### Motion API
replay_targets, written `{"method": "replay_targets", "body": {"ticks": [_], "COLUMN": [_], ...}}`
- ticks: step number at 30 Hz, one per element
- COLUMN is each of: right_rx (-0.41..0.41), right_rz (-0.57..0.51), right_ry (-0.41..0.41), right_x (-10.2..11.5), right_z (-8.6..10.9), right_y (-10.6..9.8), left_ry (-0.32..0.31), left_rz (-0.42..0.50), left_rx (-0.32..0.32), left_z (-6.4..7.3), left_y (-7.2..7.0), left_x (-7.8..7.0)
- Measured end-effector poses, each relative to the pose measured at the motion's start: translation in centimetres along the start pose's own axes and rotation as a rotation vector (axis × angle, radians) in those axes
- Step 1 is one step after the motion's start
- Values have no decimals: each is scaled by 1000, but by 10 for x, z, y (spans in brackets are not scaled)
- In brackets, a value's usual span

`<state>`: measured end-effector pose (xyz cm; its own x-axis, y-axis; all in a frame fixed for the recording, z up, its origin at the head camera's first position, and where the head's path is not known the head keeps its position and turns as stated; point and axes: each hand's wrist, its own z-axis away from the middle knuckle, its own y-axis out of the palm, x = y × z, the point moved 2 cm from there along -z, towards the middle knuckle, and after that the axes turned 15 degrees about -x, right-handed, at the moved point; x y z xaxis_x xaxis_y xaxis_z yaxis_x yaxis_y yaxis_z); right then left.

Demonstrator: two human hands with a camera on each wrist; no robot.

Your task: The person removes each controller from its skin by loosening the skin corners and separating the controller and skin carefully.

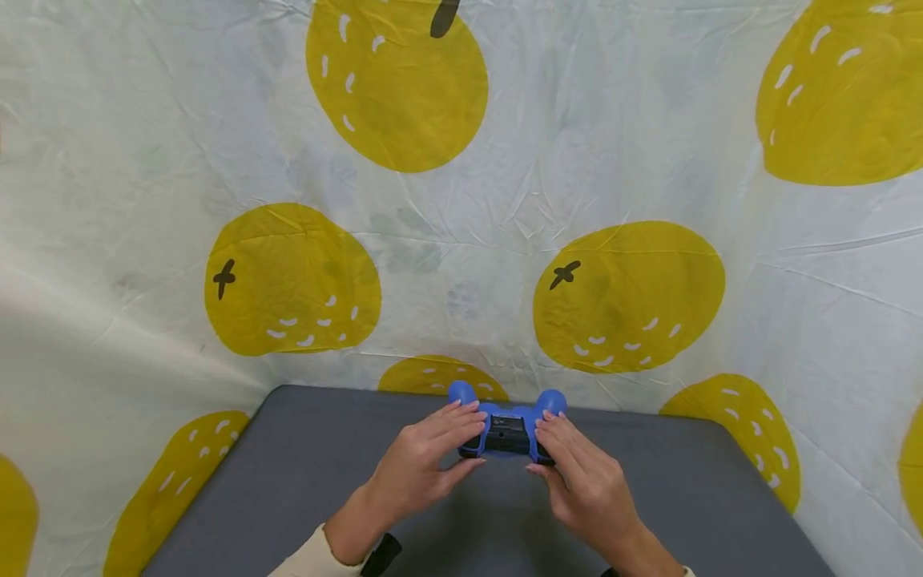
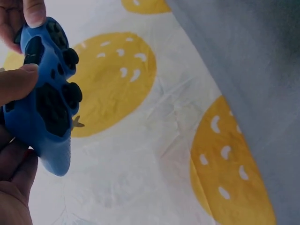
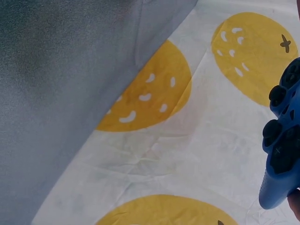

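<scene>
A blue game controller [image 1: 507, 433] with a black back panel is held up over the grey table by both hands. In the head view its back faces me and its two rounded handles point away. My left hand [image 1: 425, 453] grips one end, fingers across the back, thumb underneath. At the other end my right hand [image 1: 587, 477] grips it the same way. The left wrist view shows the controller's front [image 2: 52, 110] with black sticks and buttons, the left thumb [image 2: 18, 84] lying on its edge. Only part of the controller [image 3: 283, 154] and a fingertip [image 3: 294, 202] appear in the right wrist view.
Beneath the hands lies the dark grey tabletop [image 1: 317, 449]. Behind it and along both sides hangs a white sheet [image 1: 447, 280] printed with large yellow fruit. Each wrist carries a black strap or device [image 1: 382, 554], partly hidden on the right.
</scene>
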<state>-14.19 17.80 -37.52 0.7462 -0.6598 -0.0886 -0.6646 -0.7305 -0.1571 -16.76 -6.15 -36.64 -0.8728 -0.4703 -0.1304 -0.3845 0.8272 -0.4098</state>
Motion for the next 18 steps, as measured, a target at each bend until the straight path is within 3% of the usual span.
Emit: {"method": "replay_targets", "body": {"ticks": [7, 18], "right_rx": [-13, 65], "right_rz": [6, 58], "right_ry": [-46, -51], "right_x": [0, 1], "right_z": [2, 7], "right_y": [-1, -4], "left_ry": [61, 101], "left_rz": [-93, -133], "left_rx": [9, 0], "left_z": [-2, 6], "left_y": [1, 7], "left_x": [-3, -4]}}
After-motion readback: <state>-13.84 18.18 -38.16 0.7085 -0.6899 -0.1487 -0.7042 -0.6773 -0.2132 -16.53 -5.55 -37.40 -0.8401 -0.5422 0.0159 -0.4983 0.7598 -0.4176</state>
